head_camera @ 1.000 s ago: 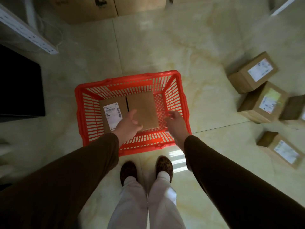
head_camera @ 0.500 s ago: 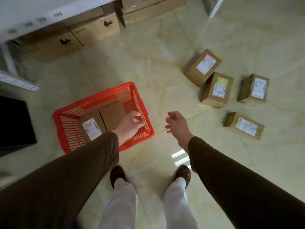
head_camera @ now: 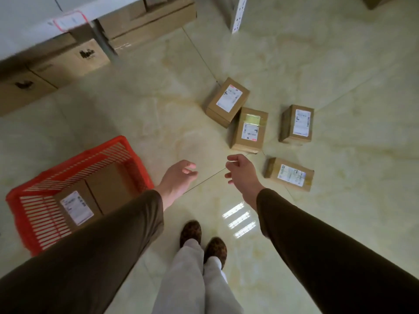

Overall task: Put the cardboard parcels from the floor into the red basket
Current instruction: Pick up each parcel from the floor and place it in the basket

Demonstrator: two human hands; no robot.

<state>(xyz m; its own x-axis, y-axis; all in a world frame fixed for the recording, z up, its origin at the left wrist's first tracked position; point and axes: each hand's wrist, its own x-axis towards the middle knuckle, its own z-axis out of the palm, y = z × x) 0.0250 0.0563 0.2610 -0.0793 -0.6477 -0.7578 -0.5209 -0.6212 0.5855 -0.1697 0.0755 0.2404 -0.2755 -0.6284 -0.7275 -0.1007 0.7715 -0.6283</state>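
With 2 parcels in the basket (head_camera: 20, 196) and 4 on the floor (head_camera: 158, 114), both my hands, left (head_camera: 179, 177) and right (head_camera: 241, 175), hang empty with fingers loosely open, so I judge the next move is grasping the nearest parcel (head_camera: 289, 174).

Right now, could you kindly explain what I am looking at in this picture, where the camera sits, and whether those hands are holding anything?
The camera sits on a person's head, looking down at their own arms and feet. There is no machine here. The left hand and right hand are both open and empty, held above the tiled floor. On the left stands a red basket with two cardboard parcels inside. Four more labelled parcels lie on the floor ahead to the right, the nearest one beside the right hand.
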